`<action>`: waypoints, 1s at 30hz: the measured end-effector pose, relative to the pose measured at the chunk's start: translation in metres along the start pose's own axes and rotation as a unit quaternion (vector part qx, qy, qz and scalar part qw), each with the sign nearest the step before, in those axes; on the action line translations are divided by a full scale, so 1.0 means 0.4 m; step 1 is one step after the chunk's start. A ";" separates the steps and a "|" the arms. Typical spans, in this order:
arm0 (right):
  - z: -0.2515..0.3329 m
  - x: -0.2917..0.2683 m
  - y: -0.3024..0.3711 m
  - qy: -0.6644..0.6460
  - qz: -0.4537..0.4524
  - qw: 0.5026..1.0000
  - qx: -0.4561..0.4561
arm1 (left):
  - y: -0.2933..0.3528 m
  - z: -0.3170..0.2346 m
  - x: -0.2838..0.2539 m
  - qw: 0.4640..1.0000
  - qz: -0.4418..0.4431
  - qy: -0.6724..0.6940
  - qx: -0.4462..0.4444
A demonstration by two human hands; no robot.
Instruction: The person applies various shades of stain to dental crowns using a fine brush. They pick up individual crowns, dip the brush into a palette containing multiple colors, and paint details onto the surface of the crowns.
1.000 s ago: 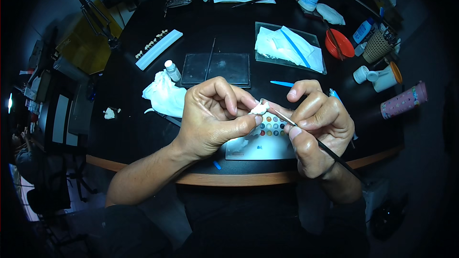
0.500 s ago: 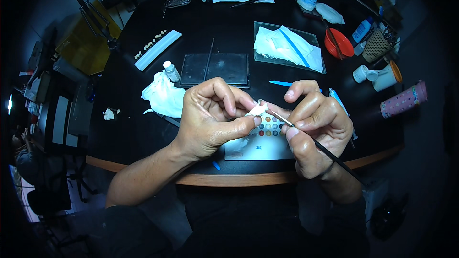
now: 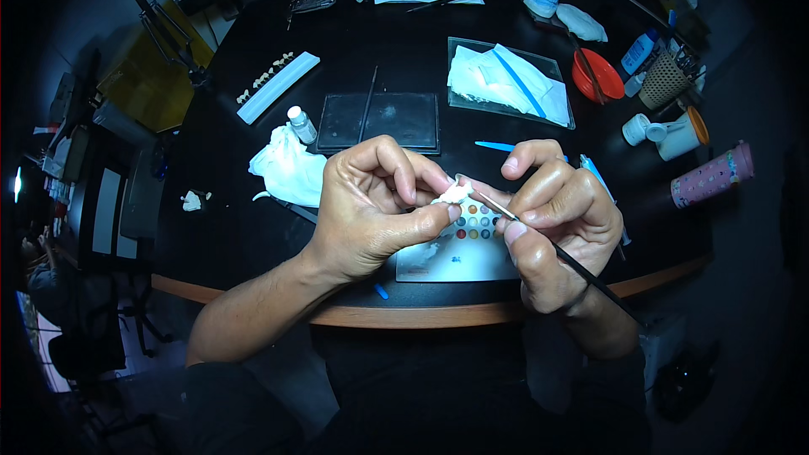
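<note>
Over the near edge of the dark table, my left hand [image 3: 358, 211] pinches a small, irregular white piece [image 3: 456, 193] between thumb and fingers; it looks like a dental piece, but its exact kind is too small to make out. My right hand [image 3: 565, 211] grips a thin brush [image 3: 590, 276] with a dark handle like a pen, its fine tip pointing left, close beside the white piece. Whether the tip touches it I cannot tell. Beneath both hands lies a white card [image 3: 455, 271] with rows of coloured round spots, partly hidden by my fingers.
A white cloth [image 3: 286, 164] and small bottle [image 3: 302, 125] lie left of a black tray [image 3: 413, 122] with a stick across it. Beyond are a rack of tooth shapes [image 3: 278, 88], a glass slab [image 3: 552, 118] with tissue, a red bowl [image 3: 611, 84] and a pink bottle [image 3: 712, 177].
The brush tip appears to have shifted very slightly right, away from the white piece. Both hands hold nearly the same pose.
</note>
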State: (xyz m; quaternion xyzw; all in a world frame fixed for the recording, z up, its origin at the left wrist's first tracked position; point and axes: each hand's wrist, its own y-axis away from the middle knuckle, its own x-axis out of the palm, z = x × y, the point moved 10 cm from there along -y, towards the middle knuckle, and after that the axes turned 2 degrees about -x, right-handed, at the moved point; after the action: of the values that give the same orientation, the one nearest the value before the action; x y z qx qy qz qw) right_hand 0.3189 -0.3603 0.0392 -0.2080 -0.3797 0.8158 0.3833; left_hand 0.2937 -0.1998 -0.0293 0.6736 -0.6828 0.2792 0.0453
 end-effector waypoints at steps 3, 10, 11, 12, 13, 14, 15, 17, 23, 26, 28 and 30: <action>0.002 0.005 -0.002 0.000 0.005 1.000 -0.001 | 0.001 0.001 -0.002 1.000 0.002 0.004 -0.005; -0.029 -0.020 0.014 -0.028 -0.050 0.998 0.024 | -0.001 0.005 -0.009 1.000 -0.002 0.008 0.003; -0.051 -0.032 0.023 -0.060 -0.088 0.992 0.060 | 0.000 0.017 -0.013 1.000 -0.002 0.010 -0.025; -0.051 -0.032 0.021 -0.060 -0.088 0.992 0.061 | 0.001 0.029 -0.014 0.998 -0.002 0.012 -0.054; -0.064 -0.036 0.019 -0.080 -0.099 0.988 0.088 | 0.001 0.024 -0.013 0.998 -0.002 0.013 -0.053; -0.078 -0.040 0.020 -0.100 -0.110 0.982 0.116 | 0.002 0.023 -0.011 0.998 -0.003 0.010 -0.063; -0.083 -0.042 0.022 -0.118 -0.104 0.980 0.122 | 0.002 0.025 -0.009 0.997 -0.003 0.008 -0.072; -0.095 -0.038 0.023 -0.146 -0.110 0.973 0.138 | 0.003 0.028 -0.010 0.997 -0.010 0.010 -0.070; -0.109 -0.040 0.028 -0.166 -0.110 0.967 0.157 | 0.002 0.030 -0.008 0.997 -0.007 0.028 -0.071; -0.100 -0.037 0.026 -0.146 -0.098 0.975 0.137 | -0.002 0.032 -0.010 0.996 0.002 0.055 -0.074; -0.094 -0.041 0.026 -0.136 -0.095 0.978 0.127 | -0.002 0.032 -0.007 0.994 0.012 0.078 -0.076; -0.100 -0.034 0.030 -0.103 -0.053 0.982 0.152 | -0.003 0.036 -0.007 0.992 0.007 0.092 -0.088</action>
State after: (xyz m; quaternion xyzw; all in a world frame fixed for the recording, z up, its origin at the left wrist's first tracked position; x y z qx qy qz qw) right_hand 0.3470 -0.3575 0.0052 -0.0415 -0.2991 0.8599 0.4116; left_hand 0.2996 -0.2037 -0.0423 0.6338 -0.7021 0.2793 0.1654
